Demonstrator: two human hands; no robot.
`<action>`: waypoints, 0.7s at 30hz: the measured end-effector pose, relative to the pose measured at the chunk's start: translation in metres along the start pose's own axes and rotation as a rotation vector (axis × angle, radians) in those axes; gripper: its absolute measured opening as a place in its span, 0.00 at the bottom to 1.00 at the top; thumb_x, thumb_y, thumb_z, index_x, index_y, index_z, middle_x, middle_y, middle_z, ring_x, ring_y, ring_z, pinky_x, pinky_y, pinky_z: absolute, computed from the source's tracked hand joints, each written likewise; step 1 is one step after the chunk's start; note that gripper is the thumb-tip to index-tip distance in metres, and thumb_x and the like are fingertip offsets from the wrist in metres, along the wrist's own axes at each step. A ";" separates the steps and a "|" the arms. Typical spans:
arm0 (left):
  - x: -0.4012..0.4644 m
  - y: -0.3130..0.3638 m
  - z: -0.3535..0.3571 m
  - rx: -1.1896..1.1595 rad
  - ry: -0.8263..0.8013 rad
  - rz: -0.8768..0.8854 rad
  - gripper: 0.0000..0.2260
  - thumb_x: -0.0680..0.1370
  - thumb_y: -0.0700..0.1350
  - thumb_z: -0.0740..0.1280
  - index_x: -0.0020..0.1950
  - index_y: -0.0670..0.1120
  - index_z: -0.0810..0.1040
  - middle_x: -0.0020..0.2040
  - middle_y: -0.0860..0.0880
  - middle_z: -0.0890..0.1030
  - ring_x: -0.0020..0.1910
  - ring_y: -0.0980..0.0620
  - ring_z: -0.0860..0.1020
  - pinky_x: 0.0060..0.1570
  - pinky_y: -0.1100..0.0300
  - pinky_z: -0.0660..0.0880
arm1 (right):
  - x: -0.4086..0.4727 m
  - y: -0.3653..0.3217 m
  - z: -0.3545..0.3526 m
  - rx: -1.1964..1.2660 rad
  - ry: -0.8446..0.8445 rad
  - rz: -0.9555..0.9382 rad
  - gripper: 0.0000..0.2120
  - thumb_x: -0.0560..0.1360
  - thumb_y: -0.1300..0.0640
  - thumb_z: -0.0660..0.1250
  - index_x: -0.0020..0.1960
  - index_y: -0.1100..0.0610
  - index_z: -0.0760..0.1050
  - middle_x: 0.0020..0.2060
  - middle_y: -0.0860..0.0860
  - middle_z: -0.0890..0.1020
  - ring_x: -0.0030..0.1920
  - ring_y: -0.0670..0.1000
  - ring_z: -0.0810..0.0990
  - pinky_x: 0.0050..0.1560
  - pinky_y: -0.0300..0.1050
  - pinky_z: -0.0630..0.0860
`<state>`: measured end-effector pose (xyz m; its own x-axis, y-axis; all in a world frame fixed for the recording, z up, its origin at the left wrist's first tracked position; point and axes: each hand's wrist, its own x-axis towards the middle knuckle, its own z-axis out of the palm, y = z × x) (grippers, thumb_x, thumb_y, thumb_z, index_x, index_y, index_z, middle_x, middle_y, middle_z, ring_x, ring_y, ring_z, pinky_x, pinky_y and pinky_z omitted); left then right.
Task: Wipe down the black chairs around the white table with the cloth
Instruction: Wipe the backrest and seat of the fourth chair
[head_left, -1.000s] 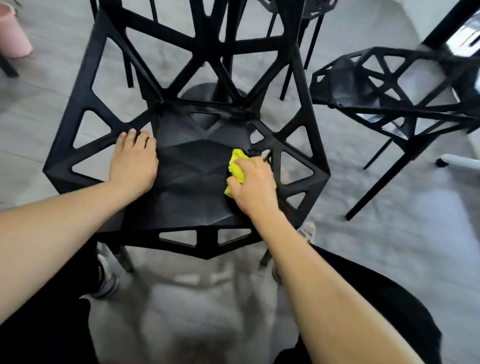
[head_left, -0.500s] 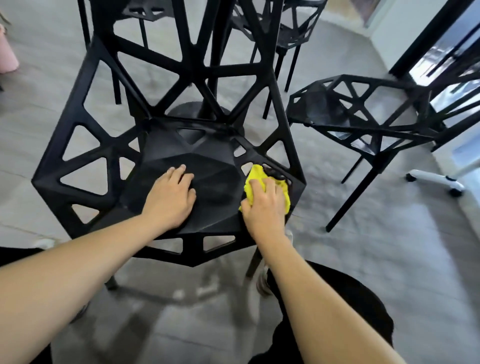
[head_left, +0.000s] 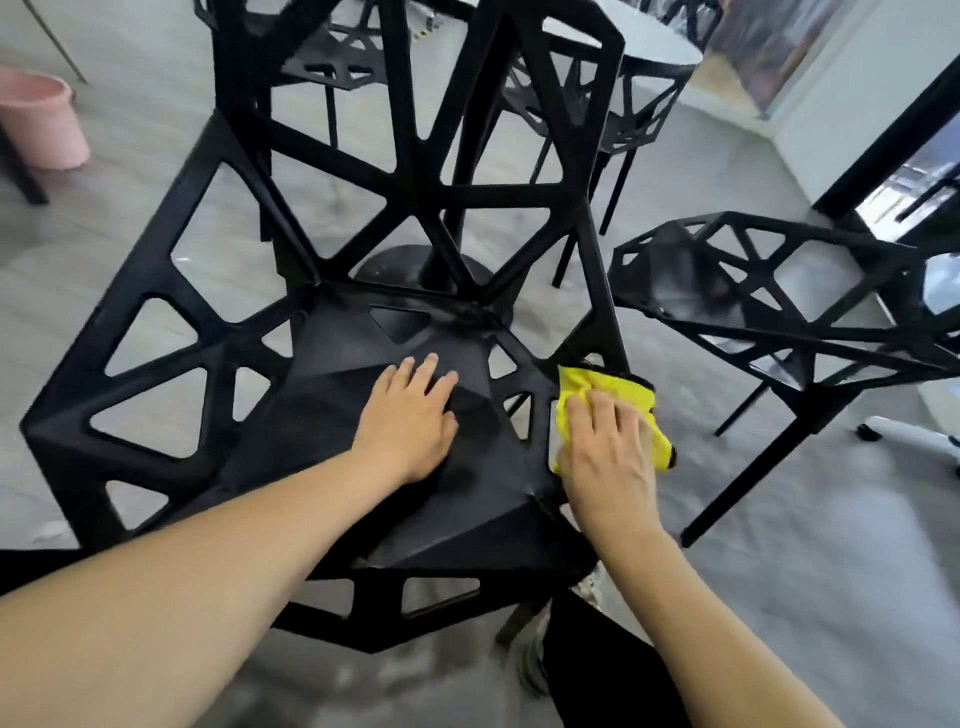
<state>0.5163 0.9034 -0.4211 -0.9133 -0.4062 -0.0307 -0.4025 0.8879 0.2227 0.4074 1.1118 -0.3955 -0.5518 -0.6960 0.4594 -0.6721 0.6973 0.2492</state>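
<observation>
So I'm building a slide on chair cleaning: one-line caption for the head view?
Right hand presses a yellow cloth on the black chair's right edge; left hand steadies its seat.

The grey, matte floor (head_left: 779, 597) carries all furniture in view. A black openwork plastic chair (head_left: 208, 415) with triangular cut-outs stands on it at centre. A second black openwork chair (head_left: 769, 312) stands to the right. A pink round plastic bucket (head_left: 41, 124) stands at upper left. A white wheeled base (head_left: 914, 436) rests at the right edge.
</observation>
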 end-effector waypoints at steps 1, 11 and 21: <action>0.001 -0.006 0.005 0.014 -0.015 -0.051 0.26 0.84 0.55 0.50 0.82 0.50 0.52 0.82 0.45 0.50 0.80 0.42 0.50 0.78 0.48 0.47 | 0.007 -0.008 0.009 -0.039 -0.032 -0.044 0.12 0.73 0.62 0.67 0.56 0.59 0.75 0.53 0.57 0.76 0.55 0.61 0.74 0.58 0.55 0.69; 0.001 -0.011 0.024 0.031 0.028 -0.084 0.31 0.80 0.58 0.38 0.82 0.51 0.46 0.83 0.46 0.47 0.81 0.44 0.45 0.79 0.48 0.42 | 0.067 -0.008 0.040 0.002 -0.106 -0.204 0.08 0.71 0.62 0.68 0.50 0.58 0.74 0.45 0.57 0.76 0.46 0.61 0.73 0.48 0.57 0.72; 0.002 -0.014 0.025 0.031 0.041 -0.066 0.30 0.80 0.58 0.38 0.82 0.51 0.47 0.82 0.46 0.49 0.81 0.44 0.47 0.79 0.47 0.45 | 0.176 -0.103 0.107 0.156 -0.093 -0.058 0.07 0.69 0.59 0.70 0.46 0.58 0.75 0.43 0.57 0.78 0.42 0.61 0.76 0.41 0.54 0.72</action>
<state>0.5185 0.8959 -0.4484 -0.8814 -0.4723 -0.0041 -0.4643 0.8648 0.1912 0.3270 0.8989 -0.4316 -0.5483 -0.7520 0.3660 -0.7685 0.6256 0.1340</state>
